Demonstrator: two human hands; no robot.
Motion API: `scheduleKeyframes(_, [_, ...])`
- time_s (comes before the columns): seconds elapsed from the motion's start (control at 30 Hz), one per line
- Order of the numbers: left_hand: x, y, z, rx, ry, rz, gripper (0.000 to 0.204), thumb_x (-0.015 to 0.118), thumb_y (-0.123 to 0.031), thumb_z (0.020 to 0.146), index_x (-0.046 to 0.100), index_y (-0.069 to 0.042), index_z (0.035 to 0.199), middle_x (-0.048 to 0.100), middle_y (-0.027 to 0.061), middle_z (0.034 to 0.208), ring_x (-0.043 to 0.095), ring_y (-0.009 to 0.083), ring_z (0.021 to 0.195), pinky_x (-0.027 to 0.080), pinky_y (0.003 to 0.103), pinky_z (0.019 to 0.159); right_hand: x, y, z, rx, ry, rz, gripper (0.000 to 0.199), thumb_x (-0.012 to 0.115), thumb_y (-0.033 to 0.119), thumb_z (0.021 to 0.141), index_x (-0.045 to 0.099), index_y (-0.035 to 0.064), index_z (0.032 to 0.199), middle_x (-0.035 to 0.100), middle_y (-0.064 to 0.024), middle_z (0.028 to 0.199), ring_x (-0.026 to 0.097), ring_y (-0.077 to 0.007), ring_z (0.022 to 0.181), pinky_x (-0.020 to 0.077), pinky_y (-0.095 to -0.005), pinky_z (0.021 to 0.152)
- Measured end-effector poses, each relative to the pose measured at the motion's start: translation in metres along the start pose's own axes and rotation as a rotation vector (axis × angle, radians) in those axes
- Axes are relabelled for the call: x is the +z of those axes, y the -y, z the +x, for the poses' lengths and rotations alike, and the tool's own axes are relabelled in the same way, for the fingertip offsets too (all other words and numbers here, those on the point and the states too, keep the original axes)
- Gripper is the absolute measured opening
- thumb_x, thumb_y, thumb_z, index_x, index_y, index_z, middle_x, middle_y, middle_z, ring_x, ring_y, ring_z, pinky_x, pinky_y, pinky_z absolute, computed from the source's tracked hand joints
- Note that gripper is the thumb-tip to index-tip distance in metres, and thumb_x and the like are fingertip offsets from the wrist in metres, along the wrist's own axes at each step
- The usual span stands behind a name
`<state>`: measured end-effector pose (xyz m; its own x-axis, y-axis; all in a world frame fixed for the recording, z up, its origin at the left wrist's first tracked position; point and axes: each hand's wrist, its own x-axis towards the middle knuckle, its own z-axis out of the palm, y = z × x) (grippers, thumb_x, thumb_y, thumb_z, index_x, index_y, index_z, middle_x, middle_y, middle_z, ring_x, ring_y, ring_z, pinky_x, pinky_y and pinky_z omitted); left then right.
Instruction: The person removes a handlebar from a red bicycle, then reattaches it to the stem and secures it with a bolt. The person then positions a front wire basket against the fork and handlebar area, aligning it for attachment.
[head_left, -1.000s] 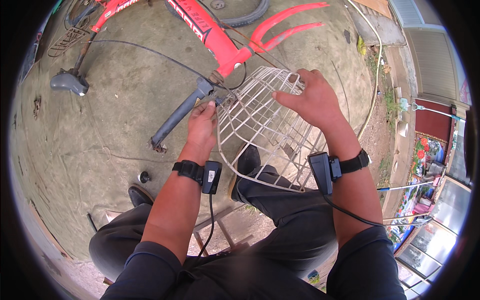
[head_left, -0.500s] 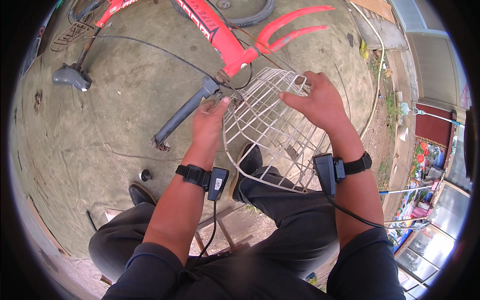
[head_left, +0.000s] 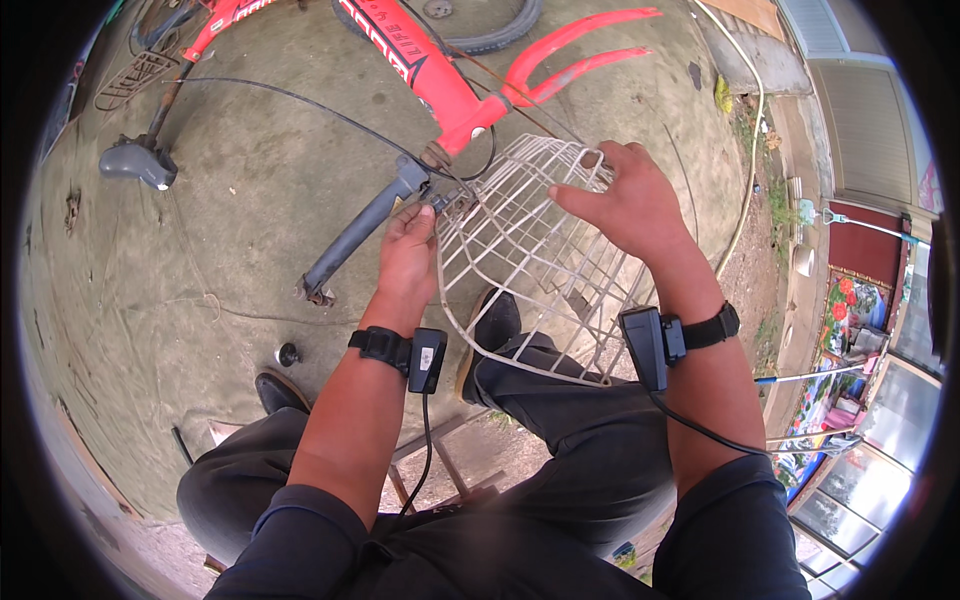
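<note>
A white wire bicycle basket [head_left: 520, 270] rests tilted over my lap, its bottom toward the red bicycle frame [head_left: 420, 70]. My left hand [head_left: 408, 255] grips the basket's left edge, close to the grey handlebar grip [head_left: 360, 230] and the black cable there. Spread over the basket's far rim, my right hand [head_left: 625, 205] holds the wire near the red fork [head_left: 580, 45]. Both wrists carry black strapped devices with cables.
The bicycle lies on worn concrete, with a grey saddle [head_left: 135, 162] at the far left and a tyre [head_left: 495, 30] at the top. A small black knob [head_left: 288, 353] sits on the ground by my left shoe [head_left: 275, 392]. A hose [head_left: 750, 170] curves along the right.
Both hands and the basket have shifted slightly up and toward the red frame. The grips stay the same.
</note>
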<state>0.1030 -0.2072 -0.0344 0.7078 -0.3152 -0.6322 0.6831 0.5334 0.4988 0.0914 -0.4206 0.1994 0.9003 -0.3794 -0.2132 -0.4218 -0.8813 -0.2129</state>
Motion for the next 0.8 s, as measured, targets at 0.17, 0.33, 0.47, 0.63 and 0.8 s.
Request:
scheduleKeyframes(0.17, [0.009,-0.007,-0.005,0.023,-0.195,0.203,0.04,0.073,-0.015,0.097,0.056,0.006,0.127,0.067,0.0109,0.115,0.062,0.0162,0.106,0.048,0.03,0.094,-0.001,0.002,0.0,0.0,0.006,0.007,0.066,0.084,0.053,0.072,0.07,0.0017,0.11,0.062,-0.0209,0.107,0.066,-0.0358,0.098,0.0528,-0.0429,0.086])
scheduleKeyframes(0.33, [0.022,-0.015,-0.013,0.092,-0.261,0.281,0.039,0.074,-0.011,0.095,0.058,0.008,0.125,0.069,0.0134,0.112,0.065,0.0178,0.1,0.051,0.03,0.089,-0.002,0.003,0.0,0.01,0.014,-0.012,0.064,0.083,0.053,0.072,0.07,0.0026,0.11,0.062,-0.0209,0.107,0.066,-0.0362,0.097,0.0528,-0.0433,0.087])
scheduleKeyframes(0.47, [0.029,-0.021,-0.02,0.113,-0.307,0.364,0.044,0.076,-0.012,0.093,0.058,0.012,0.126,0.07,0.0177,0.113,0.067,0.02,0.1,0.052,0.03,0.088,-0.001,0.002,0.003,0.012,0.043,-0.048,0.075,0.082,0.057,0.069,0.069,0.0036,0.119,0.064,-0.0211,0.112,0.068,-0.0373,0.103,0.0555,-0.0452,0.087])
scheduleKeyframes(0.63, [0.029,-0.023,-0.025,0.11,-0.277,0.387,0.052,0.078,-0.017,0.092,0.058,0.014,0.13,0.07,0.0207,0.118,0.067,0.0224,0.106,0.051,0.031,0.094,0.001,0.0,0.002,0.004,0.0,-0.044,0.076,0.082,0.057,0.069,0.068,0.0021,0.12,0.063,-0.0218,0.113,0.067,-0.0375,0.103,0.0553,-0.0452,0.088])
scheduleKeyframes(0.8, [0.031,-0.029,-0.023,0.03,-0.099,0.302,0.049,0.073,-0.026,0.098,0.062,0.012,0.127,0.07,0.0174,0.121,0.065,0.021,0.111,0.049,0.032,0.097,-0.001,0.001,0.004,0.024,0.046,-0.049,0.077,0.082,0.057,0.069,0.067,0.002,0.121,0.063,-0.0228,0.115,0.067,-0.0382,0.104,0.0553,-0.0449,0.089])
